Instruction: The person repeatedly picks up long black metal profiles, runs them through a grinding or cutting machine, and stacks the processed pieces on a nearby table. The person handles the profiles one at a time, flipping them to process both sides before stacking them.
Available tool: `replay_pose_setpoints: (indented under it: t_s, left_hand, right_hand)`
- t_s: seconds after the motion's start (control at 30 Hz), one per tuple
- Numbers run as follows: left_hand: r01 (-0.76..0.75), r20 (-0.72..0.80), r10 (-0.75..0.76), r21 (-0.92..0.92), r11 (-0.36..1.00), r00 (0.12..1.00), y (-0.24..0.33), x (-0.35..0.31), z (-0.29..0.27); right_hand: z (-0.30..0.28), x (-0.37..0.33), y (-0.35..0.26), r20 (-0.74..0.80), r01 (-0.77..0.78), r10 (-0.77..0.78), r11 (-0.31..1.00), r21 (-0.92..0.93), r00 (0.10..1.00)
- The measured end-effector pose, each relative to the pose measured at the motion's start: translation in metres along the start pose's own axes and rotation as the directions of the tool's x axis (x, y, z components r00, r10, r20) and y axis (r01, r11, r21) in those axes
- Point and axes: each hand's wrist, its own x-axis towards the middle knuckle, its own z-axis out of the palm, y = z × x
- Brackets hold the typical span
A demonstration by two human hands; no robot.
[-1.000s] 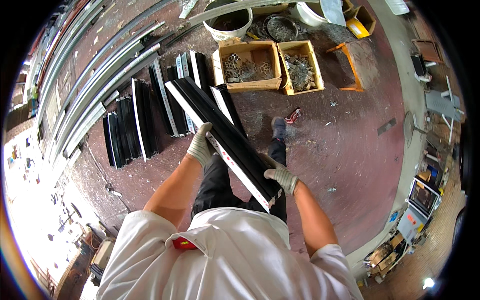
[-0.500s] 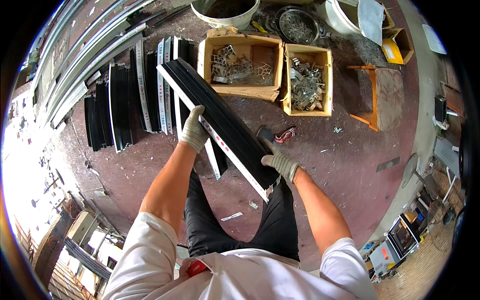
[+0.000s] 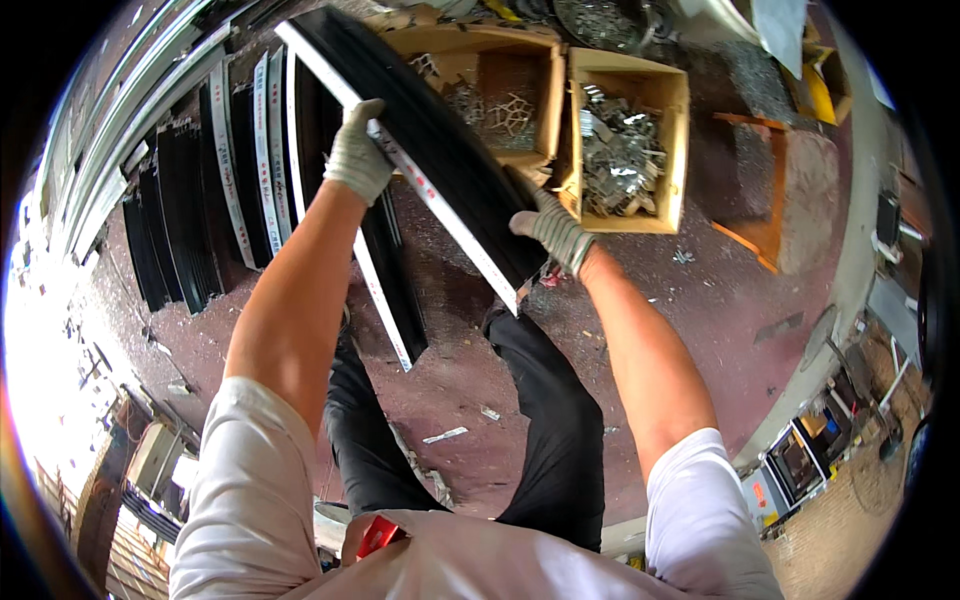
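A long black metal profile bundle (image 3: 430, 140) with a white printed strip along its edge slants across the front of me, raised off the floor. My left hand (image 3: 360, 158), in a striped knit glove, is closed on its left edge above the middle. Gloved too, my right hand (image 3: 556, 232) grips the right side near the lower end, with its thumb on top and its other fingers hidden. Partly beneath the held bundle, another black profile with a white edge (image 3: 388, 285) lies near my left foot. Further left stand more black profile bundles (image 3: 185, 215) in a row.
Two open boxes, a wide cardboard one (image 3: 545, 150) and a narrower one (image 3: 677, 170), hold small metal pieces. Right of them is a wood-framed stool (image 3: 808, 200) on its side. Long silver profiles (image 3: 120, 120) lie far left. A round pan (image 3: 600, 25) sits behind the boxes.
Both hands have carried the black profile bundle forward and slightly left, now overlapping the wide box. My arms reach further out, and my legs have moved apart.
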Motion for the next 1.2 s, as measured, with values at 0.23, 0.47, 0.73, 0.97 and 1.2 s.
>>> replay_pose_setpoints:
  t_s: [0.23,0.47,0.73,0.97,1.2]
  left_hand:
    - [-0.071,-0.032,0.076,0.135,0.988,0.997,-0.022,0.04,0.001]
    - [-0.021,-0.063,0.074,0.598,0.801,0.995,-0.034,0.015,0.018]
    - [0.093,-0.088,-0.052,0.56,0.823,0.995,-0.046,-0.035,-0.019]
    - [0.297,-0.252,-0.158,0.775,0.558,0.955,-0.104,-0.17,-0.121]
    - [0.346,-0.355,-0.105,0.731,0.589,0.929,-0.103,-0.326,-0.207]
  right_hand:
    - [-0.014,0.049,0.027,-0.027,-0.196,0.2,0.974,0.11,0.979]
    - [-0.011,0.005,0.026,-0.233,-0.15,0.102,0.969,-0.198,0.967]
    - [0.006,-0.085,0.072,-0.516,-0.18,0.195,0.981,0.079,0.834]
    - [0.005,-0.205,0.177,-0.538,-0.549,0.389,0.817,-0.173,0.748]
    - [0.041,-0.177,0.042,-0.448,-0.467,0.285,0.801,-0.374,0.847]
